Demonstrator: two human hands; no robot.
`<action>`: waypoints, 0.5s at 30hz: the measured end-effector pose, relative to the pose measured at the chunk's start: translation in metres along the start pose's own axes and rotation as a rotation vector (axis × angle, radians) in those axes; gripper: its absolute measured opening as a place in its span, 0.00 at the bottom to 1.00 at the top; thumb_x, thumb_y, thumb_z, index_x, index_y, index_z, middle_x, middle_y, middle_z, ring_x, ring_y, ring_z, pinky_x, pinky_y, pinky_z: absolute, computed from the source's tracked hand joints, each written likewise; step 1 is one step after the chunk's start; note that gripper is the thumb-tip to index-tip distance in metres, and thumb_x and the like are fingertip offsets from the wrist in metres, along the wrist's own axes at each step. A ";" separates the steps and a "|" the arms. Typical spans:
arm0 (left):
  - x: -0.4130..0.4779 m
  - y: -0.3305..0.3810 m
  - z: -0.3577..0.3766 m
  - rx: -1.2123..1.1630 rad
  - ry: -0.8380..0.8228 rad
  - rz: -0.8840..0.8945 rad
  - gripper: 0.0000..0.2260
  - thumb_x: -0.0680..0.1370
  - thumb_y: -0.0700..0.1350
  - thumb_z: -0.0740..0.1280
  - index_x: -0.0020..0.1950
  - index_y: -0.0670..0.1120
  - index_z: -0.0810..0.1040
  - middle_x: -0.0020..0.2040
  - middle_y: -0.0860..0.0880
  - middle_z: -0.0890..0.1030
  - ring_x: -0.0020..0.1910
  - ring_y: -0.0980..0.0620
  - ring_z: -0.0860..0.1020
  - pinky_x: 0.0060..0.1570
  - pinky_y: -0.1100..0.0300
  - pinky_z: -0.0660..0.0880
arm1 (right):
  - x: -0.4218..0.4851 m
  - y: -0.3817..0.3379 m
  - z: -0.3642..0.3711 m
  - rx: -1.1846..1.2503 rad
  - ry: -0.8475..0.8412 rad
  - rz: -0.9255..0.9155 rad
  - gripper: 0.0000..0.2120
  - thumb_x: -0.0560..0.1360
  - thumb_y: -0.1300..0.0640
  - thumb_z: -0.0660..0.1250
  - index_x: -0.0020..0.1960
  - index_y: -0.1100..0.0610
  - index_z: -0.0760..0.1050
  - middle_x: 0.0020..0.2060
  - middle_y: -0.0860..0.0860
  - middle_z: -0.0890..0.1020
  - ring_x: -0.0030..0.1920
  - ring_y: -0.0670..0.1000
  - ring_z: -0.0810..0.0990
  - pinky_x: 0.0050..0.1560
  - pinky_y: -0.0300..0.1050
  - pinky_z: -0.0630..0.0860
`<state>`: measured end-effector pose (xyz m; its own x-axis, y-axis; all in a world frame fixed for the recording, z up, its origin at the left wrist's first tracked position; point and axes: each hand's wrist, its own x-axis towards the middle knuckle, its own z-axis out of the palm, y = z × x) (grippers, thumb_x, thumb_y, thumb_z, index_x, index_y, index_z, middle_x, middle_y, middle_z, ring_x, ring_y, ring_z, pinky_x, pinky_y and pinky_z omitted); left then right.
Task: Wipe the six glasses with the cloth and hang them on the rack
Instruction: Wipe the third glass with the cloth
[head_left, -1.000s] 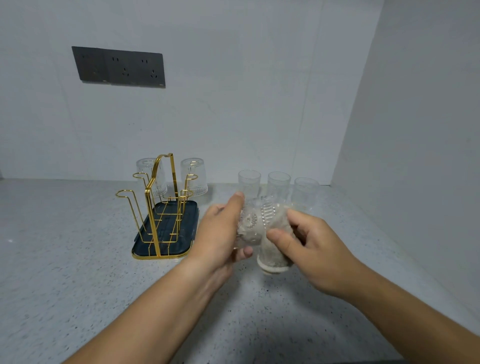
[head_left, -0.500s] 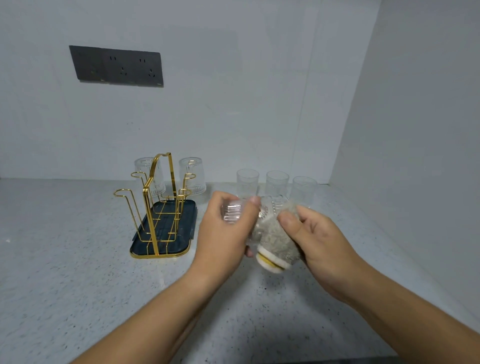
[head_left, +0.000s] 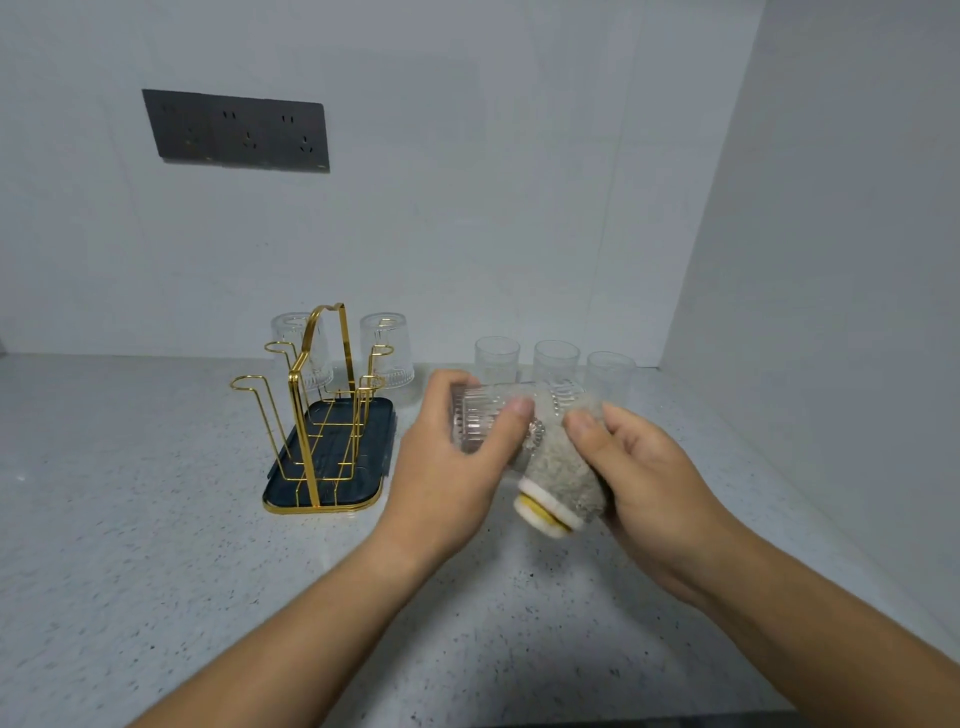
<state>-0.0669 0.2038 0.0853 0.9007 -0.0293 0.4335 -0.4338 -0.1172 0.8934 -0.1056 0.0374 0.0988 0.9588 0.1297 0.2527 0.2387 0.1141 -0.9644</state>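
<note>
My left hand grips a ribbed clear glass lying on its side above the counter. My right hand presses a grey cloth with a white and yellow edge around the glass's right end. A gold wire rack on a dark tray stands to the left. Two glasses hang upside down on its far pegs. Three upright glasses stand in a row at the back, behind my hands.
The speckled grey counter meets a white back wall and a white side wall on the right. A dark socket panel sits on the back wall.
The glass has turned from tilted to lying sideways in my left hand and has risen a little. The cloth has slid round its right end under my right hand.
</note>
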 end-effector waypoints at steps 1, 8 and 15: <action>0.003 -0.004 -0.001 0.028 0.011 0.011 0.21 0.72 0.68 0.68 0.53 0.54 0.73 0.40 0.57 0.82 0.35 0.55 0.79 0.37 0.49 0.77 | 0.000 -0.002 0.001 -0.013 -0.023 -0.004 0.17 0.79 0.51 0.62 0.61 0.60 0.79 0.53 0.55 0.88 0.54 0.54 0.87 0.51 0.44 0.83; 0.017 0.005 -0.006 -0.453 -0.334 -0.840 0.20 0.81 0.62 0.65 0.50 0.45 0.77 0.34 0.44 0.76 0.19 0.54 0.68 0.16 0.72 0.53 | -0.010 0.007 -0.012 -0.782 -0.133 -0.272 0.12 0.82 0.47 0.65 0.50 0.56 0.76 0.38 0.50 0.79 0.37 0.49 0.78 0.37 0.41 0.75; -0.005 -0.002 0.004 -0.226 -0.145 -0.272 0.19 0.77 0.61 0.69 0.59 0.48 0.75 0.43 0.49 0.83 0.32 0.55 0.79 0.24 0.60 0.71 | -0.007 0.004 -0.006 -0.331 0.020 -0.080 0.07 0.82 0.55 0.64 0.54 0.55 0.80 0.45 0.48 0.88 0.46 0.47 0.87 0.44 0.38 0.81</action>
<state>-0.0701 0.2003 0.0812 0.9707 -0.1695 0.1704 -0.1584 0.0819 0.9840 -0.1102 0.0311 0.0930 0.9372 0.1133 0.3299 0.3469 -0.2032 -0.9156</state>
